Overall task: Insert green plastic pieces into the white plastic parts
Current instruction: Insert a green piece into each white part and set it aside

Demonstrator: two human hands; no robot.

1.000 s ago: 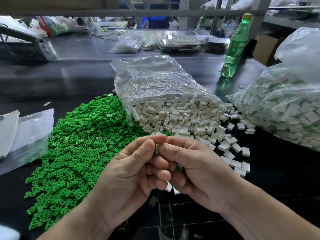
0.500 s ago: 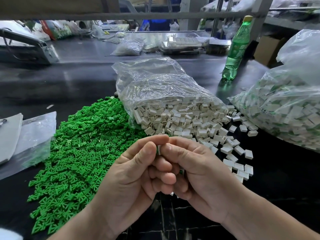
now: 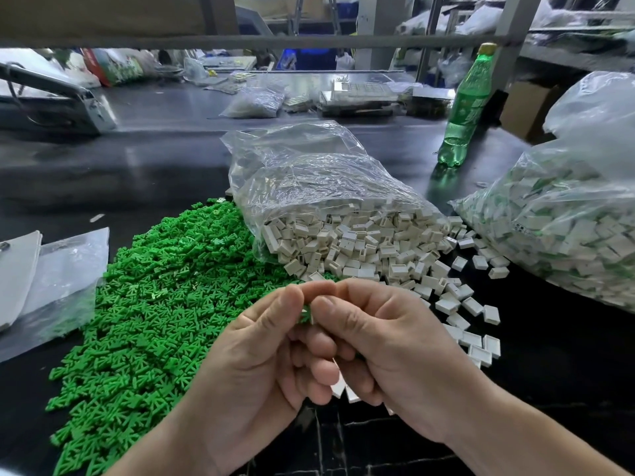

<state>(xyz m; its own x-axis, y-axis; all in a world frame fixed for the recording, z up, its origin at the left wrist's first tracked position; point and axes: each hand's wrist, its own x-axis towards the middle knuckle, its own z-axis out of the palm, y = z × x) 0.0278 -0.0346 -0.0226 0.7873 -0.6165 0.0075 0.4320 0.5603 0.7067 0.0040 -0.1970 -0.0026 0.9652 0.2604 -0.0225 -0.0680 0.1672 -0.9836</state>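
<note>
Lower centre: a green piece (image 3: 307,315) now shows between the thumbs, where a pale sliver sat before. The left hand (image 3: 254,355) pinches it. The right hand (image 3: 388,352) presses against it, curled fingers holding spare white parts (image 3: 340,389). Insertion seems just beginning.

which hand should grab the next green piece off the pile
Left, most likely: the left hand sits beside the green pile, while the right hand lies on the far side, nearer the loose white parts.
</note>
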